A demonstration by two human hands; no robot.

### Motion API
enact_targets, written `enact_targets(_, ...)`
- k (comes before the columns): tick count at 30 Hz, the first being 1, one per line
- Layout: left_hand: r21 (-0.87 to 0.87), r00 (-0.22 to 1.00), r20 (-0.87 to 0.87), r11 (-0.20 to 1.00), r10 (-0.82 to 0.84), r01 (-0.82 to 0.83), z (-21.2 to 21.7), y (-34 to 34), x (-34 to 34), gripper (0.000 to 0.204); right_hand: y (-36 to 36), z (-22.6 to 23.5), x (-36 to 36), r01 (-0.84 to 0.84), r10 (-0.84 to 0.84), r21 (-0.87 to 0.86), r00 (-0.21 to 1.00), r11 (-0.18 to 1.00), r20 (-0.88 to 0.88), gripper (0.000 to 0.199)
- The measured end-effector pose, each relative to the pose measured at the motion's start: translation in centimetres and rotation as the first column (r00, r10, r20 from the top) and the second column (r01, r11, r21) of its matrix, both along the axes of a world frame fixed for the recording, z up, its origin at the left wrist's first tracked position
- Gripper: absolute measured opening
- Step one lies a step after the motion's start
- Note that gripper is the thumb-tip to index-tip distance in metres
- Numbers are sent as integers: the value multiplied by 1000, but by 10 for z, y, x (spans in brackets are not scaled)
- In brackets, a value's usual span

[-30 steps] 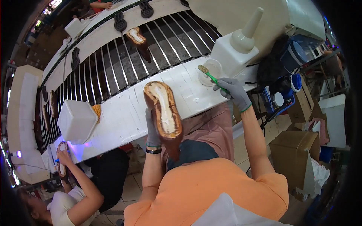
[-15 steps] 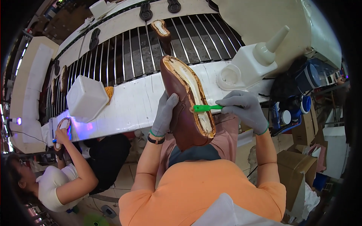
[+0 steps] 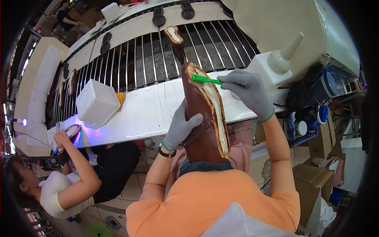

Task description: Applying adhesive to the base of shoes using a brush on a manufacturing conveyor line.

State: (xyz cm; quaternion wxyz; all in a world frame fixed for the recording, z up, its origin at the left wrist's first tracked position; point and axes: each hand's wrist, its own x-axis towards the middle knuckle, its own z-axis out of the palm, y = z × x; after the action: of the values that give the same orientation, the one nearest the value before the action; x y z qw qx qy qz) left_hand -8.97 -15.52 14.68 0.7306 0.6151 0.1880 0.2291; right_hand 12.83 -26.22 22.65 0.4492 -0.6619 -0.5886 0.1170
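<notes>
My left hand [image 3: 182, 128], in a grey glove, is wrapped round the side of a brown leather boot upper [image 3: 197, 100]. The boot is turned so that its underside, with a pale middle and a tan rim, faces up and to the right; no sole is on it. Between thumb and fingers, my gloved right hand [image 3: 249, 89] pinches a small green brush [image 3: 204, 79]. The brush's head touches the underside near its far end.
A white squeeze bottle [image 3: 272, 65] stands right on the white ledge [image 3: 146, 110]; a white container [image 3: 96, 103] stands left. Beyond runs a roller conveyor [image 3: 138, 59] with another boot [image 3: 174, 38] and dark soles [image 3: 159, 17]. At left a co-worker [image 3: 69, 181] handles a shoe.
My right hand has moved the green brush from the middle of the underside to its far end. My left hand and the boot have shifted slightly to the right.
</notes>
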Motion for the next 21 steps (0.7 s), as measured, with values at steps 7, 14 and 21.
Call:
enact_targets(7, 125, 999, -47, 992, 2, 4, -1, -2, 2, 81, 31, 7, 18, 30, -30, 28, 999, 999, -15, 20)
enact_targets(14, 10, 1000, 15, 1000, -25, 24, 2, 5, -2, 83, 18, 23, 33, -242, 211, -162, 960, 957, -187, 18)
enact_targets(21, 58, 998, -7, 997, -60, 60, 8, 3, 2, 83, 33, 20, 28, -117, 108, -44, 980, 992, -166, 18)
